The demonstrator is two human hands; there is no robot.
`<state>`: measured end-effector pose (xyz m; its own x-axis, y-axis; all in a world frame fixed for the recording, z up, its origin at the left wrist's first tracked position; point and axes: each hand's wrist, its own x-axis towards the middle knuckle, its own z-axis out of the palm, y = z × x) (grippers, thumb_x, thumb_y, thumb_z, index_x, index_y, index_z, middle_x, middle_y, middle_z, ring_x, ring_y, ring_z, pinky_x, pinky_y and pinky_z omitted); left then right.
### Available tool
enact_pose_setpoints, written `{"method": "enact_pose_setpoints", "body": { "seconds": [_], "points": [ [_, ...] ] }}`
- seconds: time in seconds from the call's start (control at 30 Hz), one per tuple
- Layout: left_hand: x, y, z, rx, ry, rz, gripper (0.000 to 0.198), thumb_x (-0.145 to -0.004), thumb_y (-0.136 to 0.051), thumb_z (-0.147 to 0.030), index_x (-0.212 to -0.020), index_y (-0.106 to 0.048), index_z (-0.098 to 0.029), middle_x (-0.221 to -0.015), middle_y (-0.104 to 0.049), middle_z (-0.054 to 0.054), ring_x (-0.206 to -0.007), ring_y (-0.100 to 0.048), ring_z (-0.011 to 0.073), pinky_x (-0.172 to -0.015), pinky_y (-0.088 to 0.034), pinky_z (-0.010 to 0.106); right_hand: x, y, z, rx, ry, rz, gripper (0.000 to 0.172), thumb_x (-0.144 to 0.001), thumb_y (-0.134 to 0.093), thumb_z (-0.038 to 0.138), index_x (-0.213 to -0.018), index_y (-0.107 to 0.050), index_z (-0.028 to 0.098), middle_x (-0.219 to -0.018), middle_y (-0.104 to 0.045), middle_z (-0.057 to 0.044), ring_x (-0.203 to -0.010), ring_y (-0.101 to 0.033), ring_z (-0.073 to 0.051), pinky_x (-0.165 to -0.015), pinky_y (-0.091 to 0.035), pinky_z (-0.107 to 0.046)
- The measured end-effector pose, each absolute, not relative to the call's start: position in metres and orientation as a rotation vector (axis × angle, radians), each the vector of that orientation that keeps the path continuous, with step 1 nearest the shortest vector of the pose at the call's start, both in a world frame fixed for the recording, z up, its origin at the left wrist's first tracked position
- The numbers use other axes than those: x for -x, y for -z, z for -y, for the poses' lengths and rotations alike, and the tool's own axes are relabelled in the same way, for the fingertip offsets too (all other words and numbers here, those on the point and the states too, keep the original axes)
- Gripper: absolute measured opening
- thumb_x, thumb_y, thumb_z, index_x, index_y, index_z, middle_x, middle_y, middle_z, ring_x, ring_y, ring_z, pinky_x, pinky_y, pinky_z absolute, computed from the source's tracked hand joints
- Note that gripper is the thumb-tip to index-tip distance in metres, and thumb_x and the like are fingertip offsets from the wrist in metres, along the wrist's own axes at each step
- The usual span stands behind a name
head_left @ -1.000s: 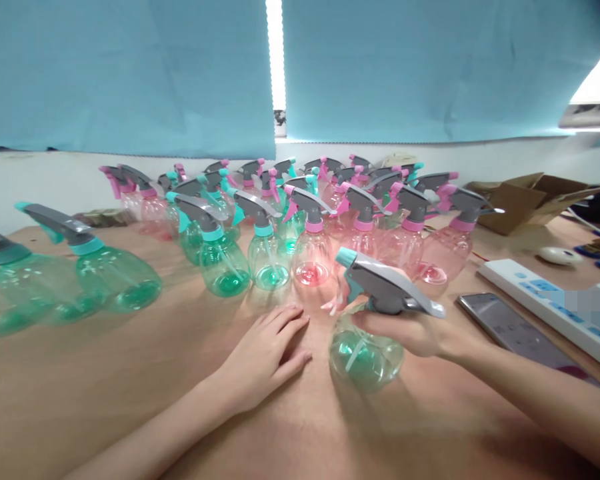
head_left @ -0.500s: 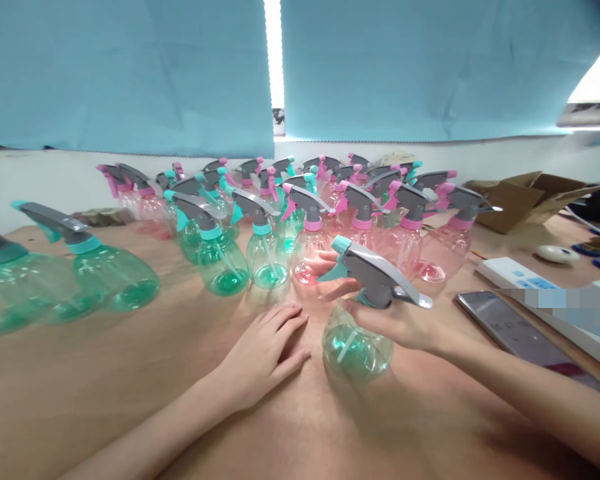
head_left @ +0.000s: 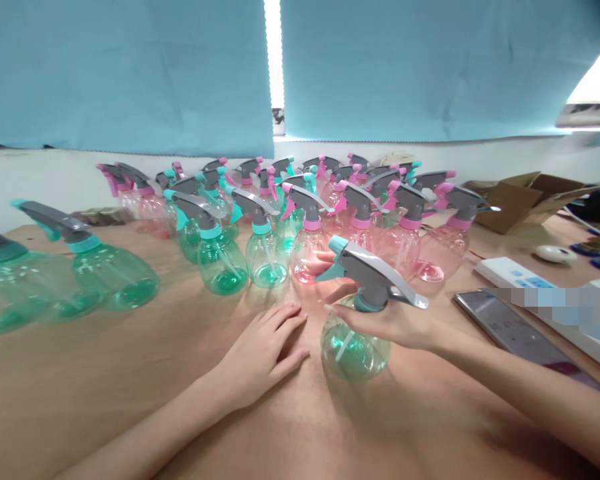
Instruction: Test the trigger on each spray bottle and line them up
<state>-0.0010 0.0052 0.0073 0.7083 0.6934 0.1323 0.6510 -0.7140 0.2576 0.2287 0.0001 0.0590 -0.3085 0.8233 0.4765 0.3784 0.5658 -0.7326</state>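
Observation:
My right hand [head_left: 395,321] is wrapped round the neck of a green spray bottle [head_left: 355,350] with a grey and teal sprayer head. Its thumb lies across the near side, and some fingers show behind the trigger. The bottle is upright, just right of my left hand [head_left: 263,350]. That left hand lies flat on the wooden table [head_left: 190,413], palm down, its fingers a little apart and nothing in it. Beyond both hands stand a green bottle [head_left: 223,267], a smaller-looking green one [head_left: 267,260] and a pink one [head_left: 307,250].
Rows of pink and green spray bottles fill the back of the table. More green bottles [head_left: 115,277] stand at the left. A phone [head_left: 515,333], a white power strip [head_left: 525,277], a white mouse [head_left: 555,254] and an open cardboard box [head_left: 520,203] are at the right.
My right thumb has shifted left across the bottle's neck. The bottle in that hand has moved very slightly left. My left hand has stayed in place.

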Motion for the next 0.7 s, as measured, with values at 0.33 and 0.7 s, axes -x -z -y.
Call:
{"method": "enact_pose_setpoints", "body": {
  "seconds": [0.33,0.7],
  "points": [
    [0.002,-0.005,-0.005,-2.715,-0.345,-1.082,0.046,-0.096,-0.048,-0.042,-0.135,-0.047,-0.017,-0.142,-0.047,0.013,-0.132,-0.041,0.0284,-0.106,-0.037,0.048,-0.224,-0.067,0.0,0.856,-0.714,1.922,0.012,-0.078,-0.053,0.019,-0.082,-0.062,0.026,-0.084,-0.07,-0.001,-0.088,-0.068,-0.02,-0.073,-0.06,-0.032],
    [0.002,-0.006,-0.005,-2.707,-0.385,-1.067,0.044,-0.095,-0.05,-0.04,-0.134,-0.048,-0.019,-0.141,-0.048,0.012,-0.131,-0.042,0.0291,-0.106,-0.037,0.048,-0.225,-0.068,-0.001,0.841,-0.716,1.938,0.032,-0.079,-0.052,0.014,-0.106,-0.062,0.027,-0.108,-0.07,-0.003,-0.104,-0.066,-0.022,-0.081,-0.058,-0.037]
  ]
}}
